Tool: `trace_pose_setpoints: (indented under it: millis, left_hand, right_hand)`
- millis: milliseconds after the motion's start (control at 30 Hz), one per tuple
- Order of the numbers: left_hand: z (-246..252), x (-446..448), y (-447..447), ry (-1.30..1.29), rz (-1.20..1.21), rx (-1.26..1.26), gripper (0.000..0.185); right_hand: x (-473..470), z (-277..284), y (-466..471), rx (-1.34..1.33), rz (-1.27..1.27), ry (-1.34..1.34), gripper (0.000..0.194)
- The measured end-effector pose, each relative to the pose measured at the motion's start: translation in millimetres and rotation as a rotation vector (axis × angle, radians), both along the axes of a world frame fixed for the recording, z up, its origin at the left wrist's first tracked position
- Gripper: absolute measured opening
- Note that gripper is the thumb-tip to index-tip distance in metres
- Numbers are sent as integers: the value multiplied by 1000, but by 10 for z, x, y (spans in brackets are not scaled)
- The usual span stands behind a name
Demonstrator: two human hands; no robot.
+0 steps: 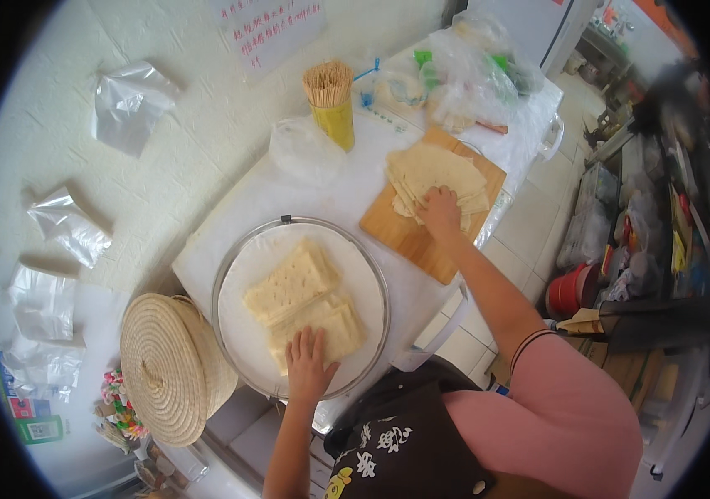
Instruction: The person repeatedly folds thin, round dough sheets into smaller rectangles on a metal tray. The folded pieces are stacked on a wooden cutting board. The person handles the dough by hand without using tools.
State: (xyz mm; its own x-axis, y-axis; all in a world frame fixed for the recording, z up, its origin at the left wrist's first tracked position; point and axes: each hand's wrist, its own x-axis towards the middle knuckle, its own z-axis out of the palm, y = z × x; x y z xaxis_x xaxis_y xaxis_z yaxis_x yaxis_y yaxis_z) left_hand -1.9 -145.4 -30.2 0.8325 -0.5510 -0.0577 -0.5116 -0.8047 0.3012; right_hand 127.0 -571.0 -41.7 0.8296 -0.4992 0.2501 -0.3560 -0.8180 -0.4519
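My left hand (307, 362) lies with spread fingers on the nearer of two stacks of pale thin flatbread or dough sheets (345, 321). The farther stack (292, 280) sits right beside it, its top speckled. Both rest on a white liner in a round metal-rimmed tray (239, 355). To the right, a fanned pile of similar folded sheets (436, 167) covers much of a wooden cutting board (414, 243). My right hand (441, 211) touches the near edge of that pile with bent fingers. Whether it pinches a sheet is hidden.
A yellow can of wooden skewers (333, 118) stands at the back beside a clear plastic bag (305, 150). More bags (473, 68) crowd the table's far end. Left of the tray is a woven lidded basket (165, 368). Crates and a red container (570, 292) line the right side.
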Motion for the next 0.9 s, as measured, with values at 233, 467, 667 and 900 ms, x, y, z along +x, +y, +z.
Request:
trace_pose_setpoints:
  millis: [233, 467, 667, 900]
  left_hand:
    - [239, 193, -137, -12, -24, -148, 85]
    - [713, 554, -706, 52, 47, -403, 77]
    - [1044, 725, -1303, -140, 17, -581, 75]
    - [1209, 560, -215, 103, -35, -519, 30]
  right_hand:
    - [49, -232, -657, 70, 240, 71, 16]
    - [33, 1001, -636, 331, 527, 35, 18]
    - [-210, 1859, 155, 801, 1094, 407, 20]
    - [-273, 1949, 992, 761, 1342, 416, 16]
